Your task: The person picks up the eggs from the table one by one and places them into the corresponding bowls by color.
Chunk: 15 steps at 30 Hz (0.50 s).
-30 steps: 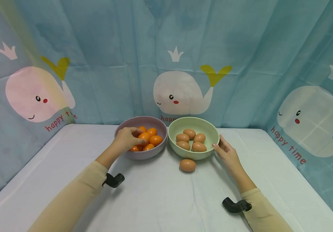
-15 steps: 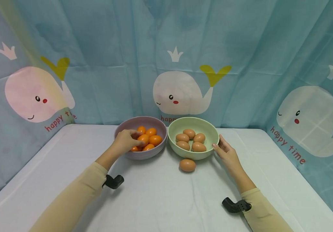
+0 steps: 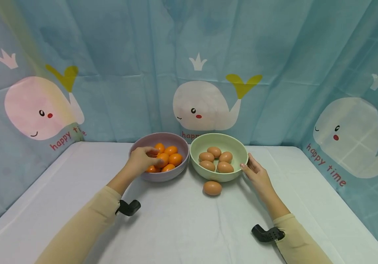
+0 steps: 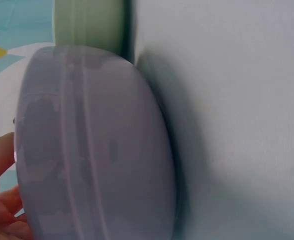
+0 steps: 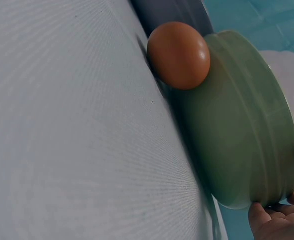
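Note:
My left hand (image 3: 140, 161) reaches over the near left rim of a purple bowl (image 3: 164, 176), thumb and fingers spread beside several small, glossy orange fruits (image 3: 175, 159). The nearest fruit lies by the thumb tip, apparently loose. In the left wrist view the bowl's wall hides the fruits and part of that hand. My right hand (image 3: 258, 174) holds the right side of a green bowl (image 3: 220, 177), thumb on the near wall and fingers farther round. Several brown eggs (image 3: 225, 167) lie inside it. One more egg (image 3: 212, 188) sits on the cloth before the green bowl.
Both bowls stand side by side near the back of a table with a white cloth (image 3: 182, 227). Behind and beside it hangs a blue curtain (image 3: 126, 106) with whale prints. A black camera mount (image 3: 129, 208) sticks out from each wrist.
My left thumb and fingers have drawn back slightly left from an orange fruit, which sits a little lower in the purple bowl. My right hand stays on the green bowl.

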### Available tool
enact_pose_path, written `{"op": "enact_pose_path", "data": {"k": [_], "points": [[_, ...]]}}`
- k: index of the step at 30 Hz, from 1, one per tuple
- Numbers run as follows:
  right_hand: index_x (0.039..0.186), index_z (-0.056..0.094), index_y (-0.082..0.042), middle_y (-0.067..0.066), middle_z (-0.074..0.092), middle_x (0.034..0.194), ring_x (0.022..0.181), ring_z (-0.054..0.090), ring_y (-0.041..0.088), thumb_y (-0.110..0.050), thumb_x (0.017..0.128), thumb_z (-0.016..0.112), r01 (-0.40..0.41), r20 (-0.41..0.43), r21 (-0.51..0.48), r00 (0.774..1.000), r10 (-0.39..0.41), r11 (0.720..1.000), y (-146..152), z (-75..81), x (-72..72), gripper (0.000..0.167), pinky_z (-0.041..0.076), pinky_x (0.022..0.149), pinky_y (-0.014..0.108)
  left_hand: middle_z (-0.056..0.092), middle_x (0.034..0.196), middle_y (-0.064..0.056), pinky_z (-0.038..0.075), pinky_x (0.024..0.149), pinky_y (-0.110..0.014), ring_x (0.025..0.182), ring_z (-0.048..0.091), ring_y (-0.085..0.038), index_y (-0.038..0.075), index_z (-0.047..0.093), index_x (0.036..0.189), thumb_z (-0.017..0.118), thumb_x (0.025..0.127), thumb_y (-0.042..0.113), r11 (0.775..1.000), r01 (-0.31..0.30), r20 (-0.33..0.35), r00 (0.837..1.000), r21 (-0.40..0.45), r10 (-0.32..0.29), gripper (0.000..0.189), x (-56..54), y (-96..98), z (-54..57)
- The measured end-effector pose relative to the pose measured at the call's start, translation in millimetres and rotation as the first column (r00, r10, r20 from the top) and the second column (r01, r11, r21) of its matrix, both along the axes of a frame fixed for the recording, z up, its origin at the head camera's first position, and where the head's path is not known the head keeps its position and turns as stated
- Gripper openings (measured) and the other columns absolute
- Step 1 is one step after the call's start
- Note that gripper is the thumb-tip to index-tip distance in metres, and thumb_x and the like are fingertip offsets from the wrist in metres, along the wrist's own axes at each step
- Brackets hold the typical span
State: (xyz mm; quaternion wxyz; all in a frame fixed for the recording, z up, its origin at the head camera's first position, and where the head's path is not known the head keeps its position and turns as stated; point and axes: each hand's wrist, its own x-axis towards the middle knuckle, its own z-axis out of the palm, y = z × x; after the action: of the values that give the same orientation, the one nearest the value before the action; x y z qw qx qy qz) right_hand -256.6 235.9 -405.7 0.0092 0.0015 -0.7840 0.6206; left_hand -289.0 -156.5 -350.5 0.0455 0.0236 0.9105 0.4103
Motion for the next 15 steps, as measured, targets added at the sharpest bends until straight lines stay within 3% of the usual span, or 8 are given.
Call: {"op": "enact_pose_path", "data": {"k": [3, 6, 10, 15], "points": [[0.159, 0.01, -0.011, 0.005, 0.013, 0.166, 0.154, 0.016, 0.021, -0.027, 0.104, 0.053, 0.003, 0.0, 0.006, 1.0, -0.003, 1.0, 0, 0.1, -0.2, 0.072, 0.027, 0.118, 0.032, 0.06, 0.137, -0.017, 0.047, 0.109, -0.045, 0.127, 0.055, -0.032, 0.005, 0.059, 0.136, 0.07, 0.093, 0.029, 0.994, -0.043, -0.032, 0.998, 0.101, 0.046, 0.05, 5.9, 2.7, 3.5], [0.16, 0.01, -0.012, 0.004, 0.012, 0.166, 0.154, 0.016, 0.02, -0.027, 0.104, 0.052, 0.003, 0.008, 0.009, 1.0, -0.003, 1.0, 1, 1.3, 0.6, 0.072, 0.027, 0.119, 0.033, 0.061, 0.137, -0.014, 0.049, 0.108, -0.043, 0.126, 0.056, -0.029, 0.008, 0.061, 0.133, 0.07, 0.093, 0.029, 0.973, -0.064, -0.091, 0.992, 0.223, 0.086, 0.046, 16.9, 13.0, 8.9], [0.16, 0.008, -0.013, 0.003, 0.011, 0.166, 0.154, 0.015, 0.02, -0.027, 0.104, 0.051, -0.001, 0.011, 0.004, 1.0, 0.001, 1.0, 1, 2.5, 1.4, 0.071, 0.026, 0.119, 0.035, 0.066, 0.131, -0.013, 0.054, 0.101, -0.037, 0.122, 0.063, -0.026, 0.01, 0.064, 0.13, 0.074, 0.09, 0.024, 0.93, 0.005, -0.17, 0.984, 0.367, 0.061, 0.044, 34.2, 39.1, 14.9], [0.16, 0.009, -0.013, 0.003, 0.011, 0.166, 0.154, 0.015, 0.019, -0.029, 0.104, 0.052, -0.003, 0.007, 0.001, 1.0, 0.003, 1.0, 1, 2.3, 0.7, 0.072, 0.026, 0.119, 0.034, 0.069, 0.125, -0.013, 0.056, 0.096, -0.033, 0.117, 0.066, -0.027, 0.007, 0.067, 0.126, 0.078, 0.086, 0.017, 0.899, 0.083, -0.22, 0.975, 0.431, 0.015, 0.043, 50.7, 71.2, 10.9]]}}
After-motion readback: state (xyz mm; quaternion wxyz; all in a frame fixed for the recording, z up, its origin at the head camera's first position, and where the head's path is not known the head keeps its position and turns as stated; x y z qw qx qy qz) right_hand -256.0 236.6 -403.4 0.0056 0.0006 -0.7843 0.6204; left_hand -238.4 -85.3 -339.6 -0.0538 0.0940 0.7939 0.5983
